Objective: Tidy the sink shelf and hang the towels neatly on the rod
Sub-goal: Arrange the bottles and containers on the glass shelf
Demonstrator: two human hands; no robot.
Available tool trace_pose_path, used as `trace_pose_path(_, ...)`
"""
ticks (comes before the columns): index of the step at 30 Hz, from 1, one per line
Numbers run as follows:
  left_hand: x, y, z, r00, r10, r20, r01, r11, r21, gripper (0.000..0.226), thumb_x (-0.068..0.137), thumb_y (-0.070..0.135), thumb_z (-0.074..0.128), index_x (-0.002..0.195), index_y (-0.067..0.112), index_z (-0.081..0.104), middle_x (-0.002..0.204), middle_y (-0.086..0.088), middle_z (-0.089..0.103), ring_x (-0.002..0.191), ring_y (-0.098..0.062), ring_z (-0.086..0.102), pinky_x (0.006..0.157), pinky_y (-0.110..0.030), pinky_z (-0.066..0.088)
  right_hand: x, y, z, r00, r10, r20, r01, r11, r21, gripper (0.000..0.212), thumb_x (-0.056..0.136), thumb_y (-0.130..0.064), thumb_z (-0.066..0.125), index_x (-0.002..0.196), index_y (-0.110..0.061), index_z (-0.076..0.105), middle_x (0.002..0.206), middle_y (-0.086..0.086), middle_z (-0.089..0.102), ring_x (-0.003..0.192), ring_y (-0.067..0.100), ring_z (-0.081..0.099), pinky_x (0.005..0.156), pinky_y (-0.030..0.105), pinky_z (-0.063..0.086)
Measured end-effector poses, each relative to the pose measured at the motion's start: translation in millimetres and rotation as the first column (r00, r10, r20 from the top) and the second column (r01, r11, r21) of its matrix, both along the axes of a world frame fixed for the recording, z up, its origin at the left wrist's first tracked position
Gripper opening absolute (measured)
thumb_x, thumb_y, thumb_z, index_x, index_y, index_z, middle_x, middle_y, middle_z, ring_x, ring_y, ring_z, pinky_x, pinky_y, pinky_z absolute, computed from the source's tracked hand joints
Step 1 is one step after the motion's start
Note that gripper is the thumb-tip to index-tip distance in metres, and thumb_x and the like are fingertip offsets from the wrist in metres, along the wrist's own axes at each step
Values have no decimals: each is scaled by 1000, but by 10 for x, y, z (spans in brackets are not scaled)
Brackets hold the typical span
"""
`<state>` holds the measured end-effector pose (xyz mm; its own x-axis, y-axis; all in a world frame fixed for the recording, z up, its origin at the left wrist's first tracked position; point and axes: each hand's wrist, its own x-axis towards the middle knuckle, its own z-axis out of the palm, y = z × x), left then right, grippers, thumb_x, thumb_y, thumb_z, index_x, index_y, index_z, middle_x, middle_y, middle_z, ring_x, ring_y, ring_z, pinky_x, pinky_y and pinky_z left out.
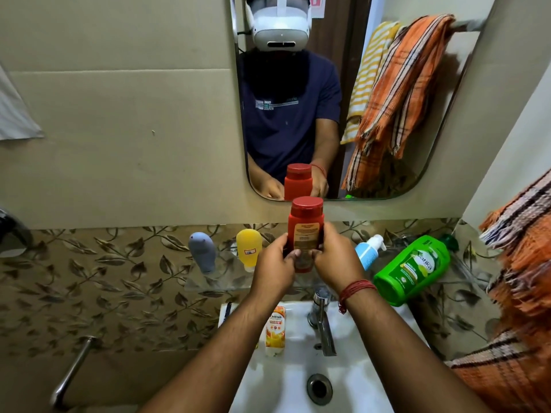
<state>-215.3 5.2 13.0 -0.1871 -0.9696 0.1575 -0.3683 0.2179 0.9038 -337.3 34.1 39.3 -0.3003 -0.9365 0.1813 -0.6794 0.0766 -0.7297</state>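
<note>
Above glass shelf [208, 283], left hand [275, 262] and right hand [335, 259] grip upright red bottle [305, 225] between them.

Red thread wristband [354, 289], bare forearms.

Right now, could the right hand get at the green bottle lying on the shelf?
Probably yes, once it lets go: the right hand grips the red bottle, but nothing stands between it and the green bottle.

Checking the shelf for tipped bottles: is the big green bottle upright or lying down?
Lying down. The green bottle rests on its side on the glass shelf.
</note>
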Motion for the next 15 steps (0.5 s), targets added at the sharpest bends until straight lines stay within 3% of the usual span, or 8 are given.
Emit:
trace_pose_path(5, -17, -33, -41, 1000, -15, -9, 16, 999, 33, 39, 99, 7, 59, 135, 22, 61, 118, 8, 70, 108, -7, 61, 89, -23, 47, -52, -36, -16, 1000, 18, -5, -18, 1000, 0, 35, 88, -3, 62, 116, -20, 52, 114, 5, 69, 104, 23, 66, 81, 27, 46)
trace_pose_path(11, -13, -107, -65, 999, -37, -1, 37, 998, 51, 39, 100, 7, 58, 135, 24, 59, 116, 13, 67, 109, -5, 59, 90, -21, 45, -37, -40, -32, 999, 12, -30, -12, 1000, -13, 37, 89, -2, 62, 120, -18, 51, 117, 6, 69, 108, 24, 66, 89, 33, 50)
trace_pose_path(15, -15, -138, -101, 1000, -26, -3, 26, 998, 53, 39, 100, 8, 58, 136, 25, 59, 115, 14, 66, 107, -3, 58, 80, -14, 41, -52, -39, -20, 999, 20, -30, -19, 1000, 2, 38, 89, -2, 63, 122, -17, 50, 119, 7, 68, 111, 25, 64, 91, 35, 50)
